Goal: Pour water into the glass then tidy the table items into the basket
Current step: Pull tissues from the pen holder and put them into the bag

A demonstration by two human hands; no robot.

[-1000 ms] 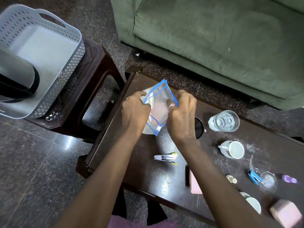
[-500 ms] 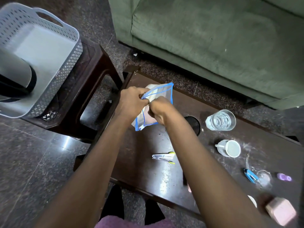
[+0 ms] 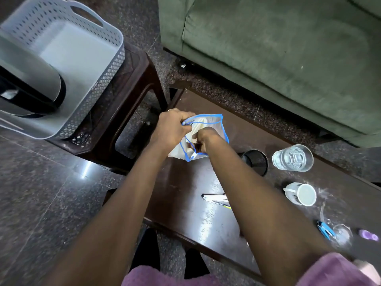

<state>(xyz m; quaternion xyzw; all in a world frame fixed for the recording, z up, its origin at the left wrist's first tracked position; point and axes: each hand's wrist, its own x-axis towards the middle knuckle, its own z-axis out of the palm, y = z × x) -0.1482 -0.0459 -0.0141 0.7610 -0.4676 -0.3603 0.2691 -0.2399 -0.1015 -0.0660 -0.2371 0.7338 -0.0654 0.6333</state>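
Observation:
Above the left end of the dark table (image 3: 185,195), both my hands grip a clear plastic bag with blue edges (image 3: 212,122) that has something pale inside. My left hand (image 3: 171,129) pinches its top left corner. My right hand (image 3: 204,139) is closed on the bag's lower middle. A glass of water (image 3: 292,157) stands upright at the table's far side. On a dark stool at the left sits the grey perforated basket (image 3: 99,83), with a steel kettle (image 3: 26,87) lying in it.
On the table are a black mesh cup (image 3: 255,162), a white mug (image 3: 301,194), a stapler (image 3: 214,200), a blue clip (image 3: 325,230), a small clear dish (image 3: 342,234) and a purple object (image 3: 369,236). A green sofa (image 3: 278,48) runs behind the table.
My hands have drawn together on the bag and shifted it left toward the table's end. The right hand moved from the bag's right edge to its lower middle.

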